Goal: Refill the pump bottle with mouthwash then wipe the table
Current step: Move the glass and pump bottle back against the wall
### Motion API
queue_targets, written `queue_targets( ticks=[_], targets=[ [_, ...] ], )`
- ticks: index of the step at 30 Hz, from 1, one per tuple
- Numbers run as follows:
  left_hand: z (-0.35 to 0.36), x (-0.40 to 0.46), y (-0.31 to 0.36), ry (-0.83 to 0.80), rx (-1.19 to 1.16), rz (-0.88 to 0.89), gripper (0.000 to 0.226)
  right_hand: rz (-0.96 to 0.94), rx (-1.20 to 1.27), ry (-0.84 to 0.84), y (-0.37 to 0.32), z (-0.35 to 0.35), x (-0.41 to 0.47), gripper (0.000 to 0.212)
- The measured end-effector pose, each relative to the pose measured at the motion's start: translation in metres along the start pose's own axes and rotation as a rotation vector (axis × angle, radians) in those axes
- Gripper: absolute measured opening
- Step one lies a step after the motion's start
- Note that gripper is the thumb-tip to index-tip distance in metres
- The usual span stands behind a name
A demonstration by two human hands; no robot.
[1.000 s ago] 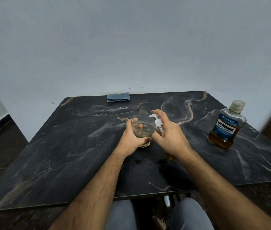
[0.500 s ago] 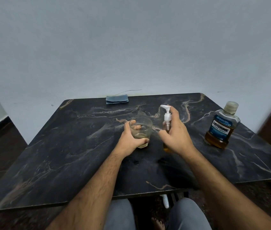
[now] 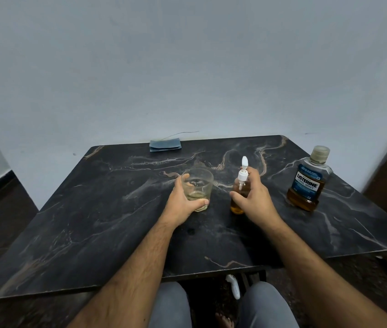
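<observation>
- I take the dark marble table point(image 3: 93, 233) as my landmark; it stands against a pale wall, and I see it from above through the head camera.
- At the far edge of the table, close to the wall, lies a folded blue cloth point(image 3: 165, 146), flat, well apart from both hands.
- On the right side of the table stands the mouthwash bottle point(image 3: 309, 179), upright, cap on, with amber liquid in its lower part. It is near the right hand but not touching it.
- Under the near edge of the table I see grey trousers and a small white object on the floor; I cannot tell what this object is.
- Around the middle of the table stands a clear glass point(image 3: 197, 189) with a little pale liquid at the bottom. The left hand point(image 3: 183, 205) grips it from the near side, thumb on the left of the rim, fingers curled around the base.
- Just right of the glass stands the pump bottle point(image 3: 239, 196), upright, white pump head on top, amber liquid inside. The right hand point(image 3: 254, 200) wraps it from the right side, thumb across the front; the fingers hide part of the body.
- Nothing stands between the two hands.
</observation>
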State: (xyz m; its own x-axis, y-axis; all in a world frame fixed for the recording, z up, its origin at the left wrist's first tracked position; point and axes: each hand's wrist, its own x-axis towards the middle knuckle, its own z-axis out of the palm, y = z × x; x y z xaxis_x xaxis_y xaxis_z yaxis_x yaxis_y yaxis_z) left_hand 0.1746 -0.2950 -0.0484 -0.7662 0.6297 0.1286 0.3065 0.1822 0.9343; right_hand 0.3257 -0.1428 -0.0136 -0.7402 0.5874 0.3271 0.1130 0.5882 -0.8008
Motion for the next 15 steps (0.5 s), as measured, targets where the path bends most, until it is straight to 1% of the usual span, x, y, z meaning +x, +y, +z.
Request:
queue_targets(
  ticks=[4,6,7,9,11,15],
  targets=[
    [-0.001,-0.002,0.000,0.015,-0.001,-0.010,0.106,0.053,0.018,-0.054,0.004,-0.003,-0.005,0.056],
    [0.000,-0.004,0.000,0.009,-0.005,-0.009,0.109,0.097,0.103,-0.097,0.009,-0.005,-0.005,0.061],
    [0.001,-0.004,-0.001,0.013,-0.006,-0.008,0.110,0.114,0.143,-0.114,0.012,-0.007,-0.005,0.063],
    [0.001,-0.005,-0.003,0.038,-0.006,-0.006,0.105,0.123,0.190,-0.132,0.016,-0.008,-0.003,0.057],
    [0.002,-0.003,-0.006,0.068,-0.024,-0.008,0.099,0.135,0.227,-0.127,0.019,-0.009,-0.001,0.050],
    [0.001,0.004,-0.008,0.102,-0.056,-0.027,0.097,0.144,0.224,-0.076,0.016,-0.006,0.008,0.044]
  ],
)
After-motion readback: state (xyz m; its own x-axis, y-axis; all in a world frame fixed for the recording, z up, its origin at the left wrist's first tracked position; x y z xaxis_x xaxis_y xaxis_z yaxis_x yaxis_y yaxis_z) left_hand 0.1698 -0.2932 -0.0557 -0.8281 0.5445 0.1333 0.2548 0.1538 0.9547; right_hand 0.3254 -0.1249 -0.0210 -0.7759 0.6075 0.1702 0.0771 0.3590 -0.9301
